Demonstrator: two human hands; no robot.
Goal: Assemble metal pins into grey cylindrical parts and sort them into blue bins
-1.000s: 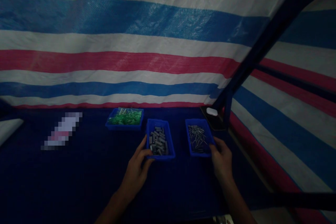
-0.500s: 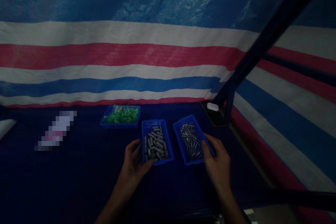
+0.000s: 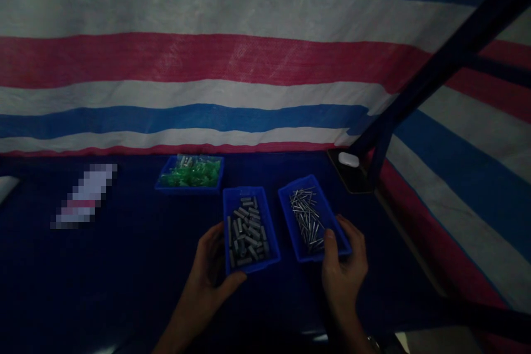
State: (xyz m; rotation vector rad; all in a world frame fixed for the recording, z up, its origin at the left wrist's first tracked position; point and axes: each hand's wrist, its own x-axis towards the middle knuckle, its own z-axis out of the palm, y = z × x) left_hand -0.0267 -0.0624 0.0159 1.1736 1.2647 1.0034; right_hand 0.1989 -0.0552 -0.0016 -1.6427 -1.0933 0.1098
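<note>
Forward-down head view (dim, seemingly close)

A dark blue tabletop (image 3: 136, 287) carries a blue tray of short metal cylinders (image 3: 261, 264) at the left hand (image 3: 207, 265) and a blue tray of thin metal pins (image 3: 292, 227) at the right hand (image 3: 344, 263). Beyond the left hand stands a blue tray of green packets (image 3: 188, 190); farther left lies a pixelated pale item (image 3: 86, 196). Beyond the right hand lies a dark flat panel (image 3: 355, 180).

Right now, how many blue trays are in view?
3: the back-left tray, holding green items; the middle tray of short metal pieces, at the left hand; and the right tray of thin metal pins, held by the right hand. No tray looks hidden.
</note>
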